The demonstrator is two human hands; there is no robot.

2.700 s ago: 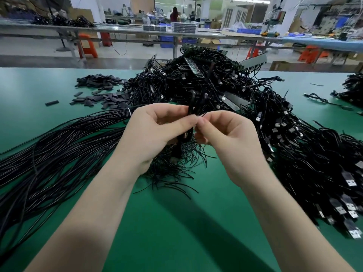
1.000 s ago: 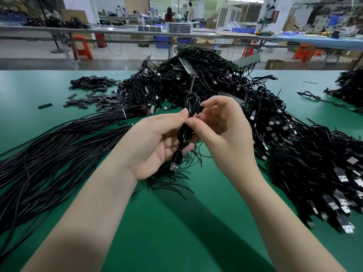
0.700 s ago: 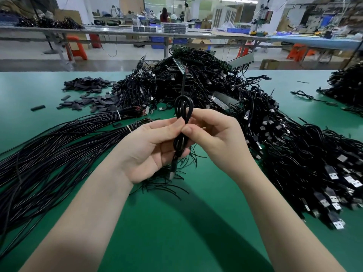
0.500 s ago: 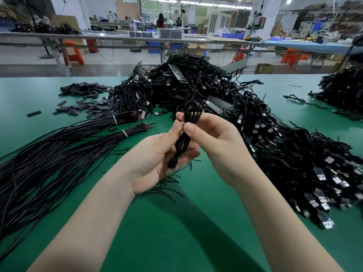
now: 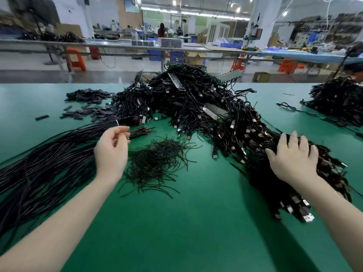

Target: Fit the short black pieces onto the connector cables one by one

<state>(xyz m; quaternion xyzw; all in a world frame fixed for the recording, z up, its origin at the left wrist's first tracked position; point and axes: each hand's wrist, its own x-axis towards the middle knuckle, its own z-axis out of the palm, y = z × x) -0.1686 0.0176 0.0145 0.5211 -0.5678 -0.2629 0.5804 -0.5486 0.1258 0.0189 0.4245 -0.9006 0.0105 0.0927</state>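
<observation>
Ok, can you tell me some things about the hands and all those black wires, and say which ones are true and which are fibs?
1. The right hand lies with spread fingers on the pile of connector cables. True.
2. The left hand grips a cable. False: it holds nothing, fingers relaxed.
3. The table is green. True.
4. The short black pieces lie at the far right. False: they are at the far left.
5. Long black cables lie on the left. True.
</observation>
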